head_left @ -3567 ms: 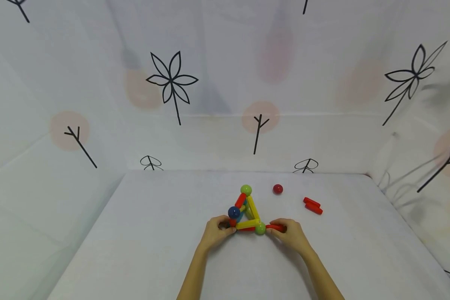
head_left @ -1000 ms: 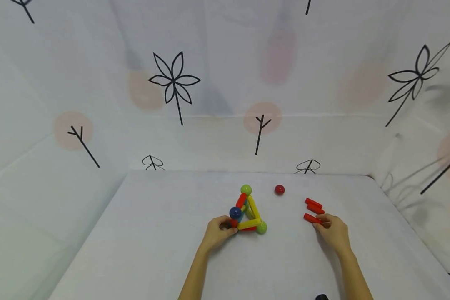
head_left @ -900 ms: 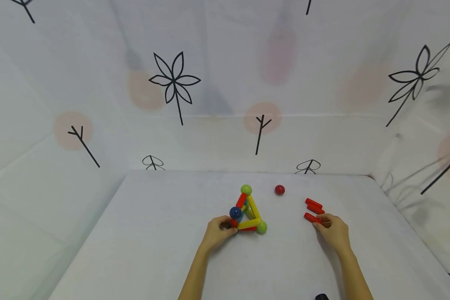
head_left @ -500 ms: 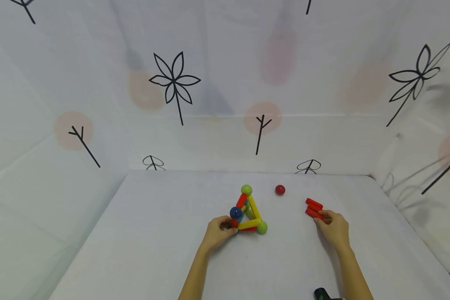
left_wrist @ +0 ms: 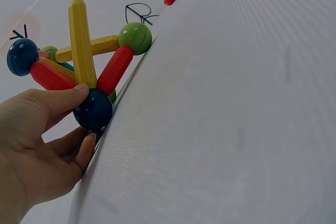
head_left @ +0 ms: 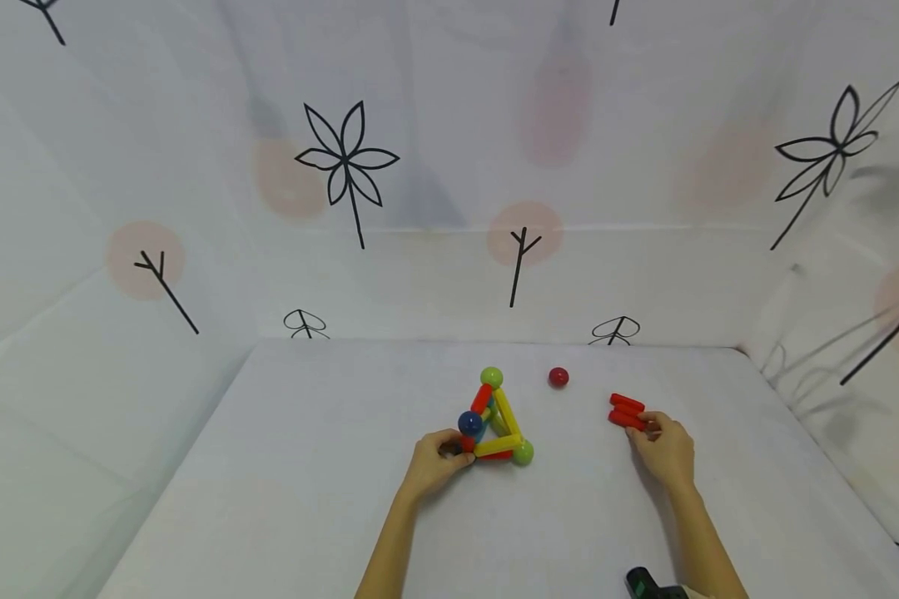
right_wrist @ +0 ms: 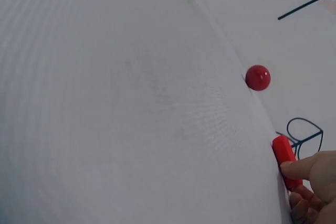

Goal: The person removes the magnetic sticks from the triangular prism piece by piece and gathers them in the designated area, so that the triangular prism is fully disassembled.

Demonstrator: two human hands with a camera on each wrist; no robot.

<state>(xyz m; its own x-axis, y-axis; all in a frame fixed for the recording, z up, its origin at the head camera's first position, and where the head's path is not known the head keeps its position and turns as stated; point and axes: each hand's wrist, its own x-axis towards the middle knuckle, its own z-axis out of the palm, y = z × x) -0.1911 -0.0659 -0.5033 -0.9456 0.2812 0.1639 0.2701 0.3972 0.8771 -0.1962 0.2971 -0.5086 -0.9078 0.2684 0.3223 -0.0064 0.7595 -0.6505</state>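
In the head view, my left hand [head_left: 433, 464] holds the near-left corner of a frame built from magnetic building rods and balls. In the left wrist view its thumb presses by the dark blue ball [left_wrist: 93, 109], where a yellow rod [left_wrist: 80, 40] and red rods [left_wrist: 114, 70] meet, and fingers lie under that ball. A green ball [head_left: 522, 452] forms the frame's near-right corner, and another green ball [head_left: 491, 378] its far one. To the right, my right hand [head_left: 667, 451] pinches a red rod [right_wrist: 284, 151] between thumb and fingers, against other red rods [head_left: 627, 403] on the table.
A loose red ball [head_left: 558, 378] lies on the white-covered table [head_left: 307, 466], between the frame and the red rods. A dark device [head_left: 648, 585] sits by my right forearm. Patterned white cloth [head_left: 449, 166] stands behind the table.
My right hand has carried a red rod from beside the frame's near green ball to the right, then slid it away from me to the other red rods. My left hand stays on the frame.
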